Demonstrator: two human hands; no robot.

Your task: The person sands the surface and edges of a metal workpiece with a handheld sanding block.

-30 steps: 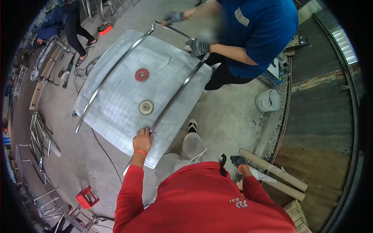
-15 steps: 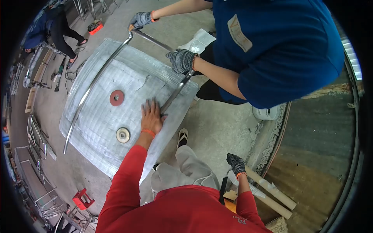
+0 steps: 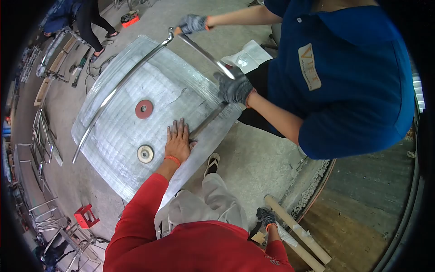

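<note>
Metalworking shop, viewed from beside the bench: a bent steel tube (image 3: 204,53) lay across a plastic-wrapped worktable (image 3: 113,149) with a red abrasive disc (image 3: 144,109) and a grey disc (image 3: 145,153). Welded metal frames (image 3: 43,127) were stacked along the bare concrete floor (image 3: 258,154), where a power tool (image 3: 81,60) and loose cables (image 3: 102,58) lay. A worker wore knitted gloves (image 3: 233,88).

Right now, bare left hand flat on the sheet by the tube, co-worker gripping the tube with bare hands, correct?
No: the head view shows the co-worker's hands in grey gloves, not bare. The left hand does lie flat on the sheet beside the tube.
</note>
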